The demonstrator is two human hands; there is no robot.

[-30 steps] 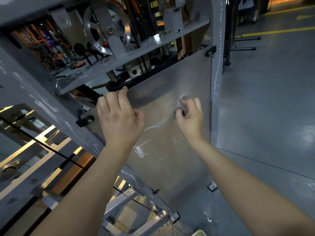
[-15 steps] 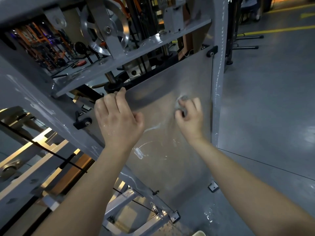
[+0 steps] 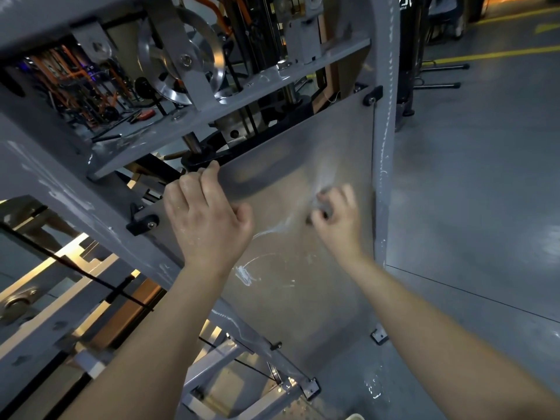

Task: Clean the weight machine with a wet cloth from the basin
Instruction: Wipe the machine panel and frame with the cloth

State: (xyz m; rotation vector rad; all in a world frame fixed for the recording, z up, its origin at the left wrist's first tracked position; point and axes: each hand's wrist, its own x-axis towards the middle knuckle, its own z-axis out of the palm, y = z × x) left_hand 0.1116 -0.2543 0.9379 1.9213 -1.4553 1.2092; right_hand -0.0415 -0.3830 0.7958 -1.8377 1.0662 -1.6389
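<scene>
The weight machine has a grey steel frame (image 3: 383,147) and a frosted shield panel (image 3: 303,304) streaked with white smears. My left hand (image 3: 206,219) grips the panel's top edge, fingers curled over it. To its right, my right hand (image 3: 339,225) pinches a small grey cloth (image 3: 316,204) against the panel's upper right area. The hand and cloth are motion-blurred, and the fingers hide most of the cloth.
A silver pulley wheel (image 3: 181,56) and cables sit behind the crossbar above the panel. Grey concrete floor (image 3: 472,207) with wet spots spreads to the right. A pale rim (image 3: 354,416), perhaps the basin, shows at the bottom edge. More gym frames stand at the left.
My right hand with the cloth has shifted slightly down on the panel and is now blurred by motion. My left hand stays gripping the panel's top edge.
</scene>
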